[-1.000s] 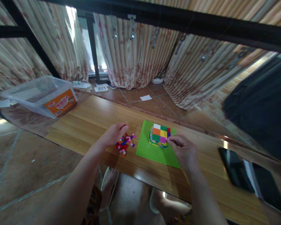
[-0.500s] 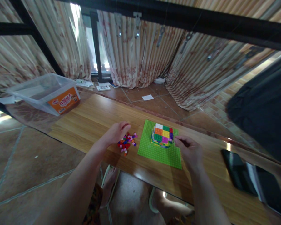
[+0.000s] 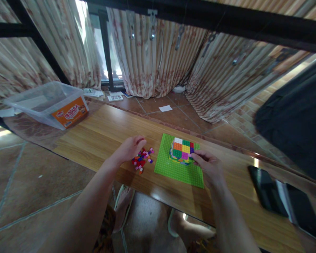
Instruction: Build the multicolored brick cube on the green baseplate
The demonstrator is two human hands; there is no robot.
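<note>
A block built of many-coloured toy bricks stands on a green studded baseplate. My right hand has its thumb and forefinger pinched on a small pink brick at the block's near right top corner, against the top layer. Just behind and left of a pile of small loose bricks, mostly red, pink and purple, is my left hand. Its fingers are curled with thumb and forefinger together; what they hold, if anything, is hidden.
All this lies on a long wooden bench top. A clear plastic bin with an orange label is at the far left. Dark flat phone-like objects lie at the right end. Papers are on the tiled floor beyond, before striped curtains.
My right hand has moved left, from beside the block onto its near right corner. My left hand has barely shifted. The whole view has moved slightly.
</note>
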